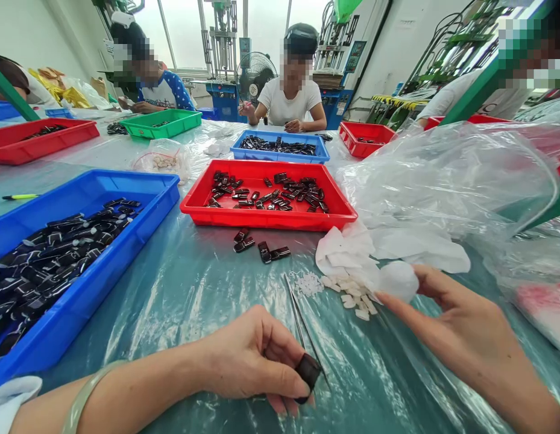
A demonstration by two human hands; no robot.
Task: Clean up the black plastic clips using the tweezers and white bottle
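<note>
My left hand [261,361], with a pale green bangle on its wrist, grips a small dark piece [308,375] between thumb and fingers. Metal tweezers [302,319] lie on the sheet just beyond it, tips pointing away. At the right, my right hand [456,325] pinches a thin white translucent sheet [398,281] between thumb and index finger. Beneath and left of that sheet lie small cream-coloured pieces [352,295] and a little heap of clear bits [308,283]. Several black parts [264,252] rest in front of the red tray.
A red tray [268,221] of black parts stands ahead, and a large blue tray [139,256] at left. Clear plastic bags [442,175] spread over the right side. Across the table sit a person in white [291,99] and another in blue sleeves [164,90]; more trays stand between.
</note>
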